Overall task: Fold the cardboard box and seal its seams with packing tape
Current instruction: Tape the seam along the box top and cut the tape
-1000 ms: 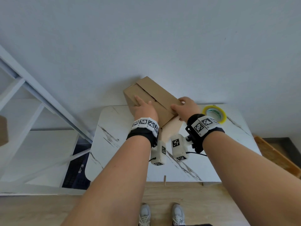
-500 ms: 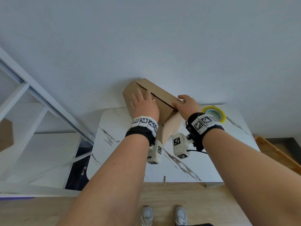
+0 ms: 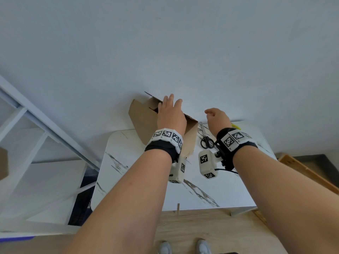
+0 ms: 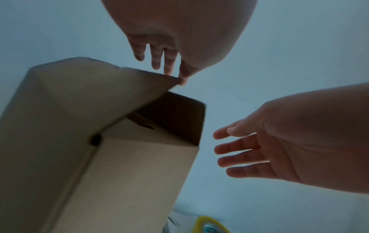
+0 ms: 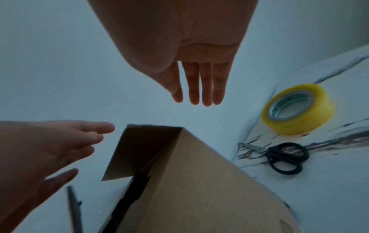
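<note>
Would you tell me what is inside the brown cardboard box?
Through the gap between the raised flaps of the brown cardboard box, only bare cardboard walls and dark shadow show. The bottom is hidden, so any contents cannot be told.

A white marble-veined table stands against a plain pale wall on a light wood floor. Left of the table stands a white shelving frame; right of it, a wooden board.

Black-handled scissors on white marble-patterned table
</note>
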